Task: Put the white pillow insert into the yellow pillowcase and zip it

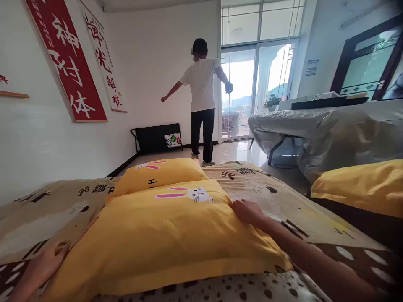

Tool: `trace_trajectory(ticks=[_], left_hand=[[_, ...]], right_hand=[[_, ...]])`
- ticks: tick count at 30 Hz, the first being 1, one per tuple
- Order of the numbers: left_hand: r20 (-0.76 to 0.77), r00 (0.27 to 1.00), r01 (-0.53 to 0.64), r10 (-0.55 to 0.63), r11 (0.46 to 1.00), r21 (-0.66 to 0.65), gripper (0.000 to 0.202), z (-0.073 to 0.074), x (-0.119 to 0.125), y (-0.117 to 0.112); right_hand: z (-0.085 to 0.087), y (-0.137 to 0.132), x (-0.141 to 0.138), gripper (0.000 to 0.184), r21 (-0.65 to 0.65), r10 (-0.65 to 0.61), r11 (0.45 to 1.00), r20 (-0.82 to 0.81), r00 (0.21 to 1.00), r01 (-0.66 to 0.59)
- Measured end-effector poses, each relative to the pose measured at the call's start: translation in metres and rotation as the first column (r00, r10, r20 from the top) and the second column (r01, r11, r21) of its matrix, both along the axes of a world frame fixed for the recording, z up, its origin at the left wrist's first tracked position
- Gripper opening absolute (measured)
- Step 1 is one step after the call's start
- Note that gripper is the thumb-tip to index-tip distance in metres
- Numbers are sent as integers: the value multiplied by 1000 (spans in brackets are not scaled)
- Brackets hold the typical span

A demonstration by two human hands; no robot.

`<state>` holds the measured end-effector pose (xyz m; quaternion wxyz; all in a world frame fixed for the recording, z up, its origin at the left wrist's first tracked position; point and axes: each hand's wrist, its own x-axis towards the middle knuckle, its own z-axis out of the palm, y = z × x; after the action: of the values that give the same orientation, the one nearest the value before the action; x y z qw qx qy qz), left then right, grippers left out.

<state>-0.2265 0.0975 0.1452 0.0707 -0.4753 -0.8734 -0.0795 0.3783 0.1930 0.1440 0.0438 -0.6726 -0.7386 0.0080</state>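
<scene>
A yellow pillow with a pink-eared rabbit print (170, 235) lies in front of me on a beige patterned bedspread (283, 205). My left hand (47, 262) rests at the pillow's left edge, its fingers curled against the fabric. My right hand (248, 211) lies at the pillow's far right corner, and its fingertips are hidden at the pillow's edge. A second yellow rabbit pillow (160, 173) sits just behind the first one.
Another yellow pillow (362, 186) lies at the right. A person in a white shirt and black trousers (201, 105) stands beyond the bed, facing glass doors. A table under plastic sheeting (315, 126) stands right. Red banners (67, 58) hang on the left wall.
</scene>
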Motion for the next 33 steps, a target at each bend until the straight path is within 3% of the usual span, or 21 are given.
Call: trace_trajectory(ticks=[2,4,5,7,8,10,13,14,16,18,21,26,30,33], left_hand=[[74,997,-28,23,998,65,68,29,19,8],[-3,999,48,-48,989,142,61,75,61,28],[-41,991,130,-125,976,174,58,95,86,42],[-85,961,276,-263,934,226,51,115,132,75],[-88,945,327,-315,916,233,51,112,149,91],[16,948,311,-317,937,162,51,80,166,119],[137,962,231,-237,971,60,51,9,157,142],[153,963,215,-221,975,53,52,-9,150,146],[171,963,203,-211,977,62,55,-29,137,148],[181,959,204,-216,976,82,56,-33,130,148],[185,955,209,-230,970,124,56,-27,128,139],[136,957,222,-255,950,219,57,-24,124,100],[94,953,250,-287,925,288,61,-35,111,62],[17,933,329,-359,872,362,64,-54,96,30]], right_hand=[[39,16,-12,30,32,44,998,32,999,-45],[81,31,-38,35,149,105,983,44,994,-110],[97,39,-57,38,278,154,948,29,988,-156],[106,54,-95,45,431,233,882,-49,971,-190],[98,61,-113,48,432,249,884,-108,962,-181],[61,77,-139,51,247,224,954,-219,950,-168],[-6,100,-152,49,85,198,979,-248,948,-183],[-22,106,-152,49,73,197,980,-250,948,-185],[-39,114,-149,50,70,197,980,-254,947,-185],[-41,117,-146,51,77,194,981,-250,949,-180],[-36,109,-138,48,113,187,980,-232,955,-165],[-35,74,-99,47,195,148,975,-194,970,-109],[-57,20,-51,50,288,180,949,-155,971,-130],[-86,-31,-7,55,344,247,918,-106,963,-198]])
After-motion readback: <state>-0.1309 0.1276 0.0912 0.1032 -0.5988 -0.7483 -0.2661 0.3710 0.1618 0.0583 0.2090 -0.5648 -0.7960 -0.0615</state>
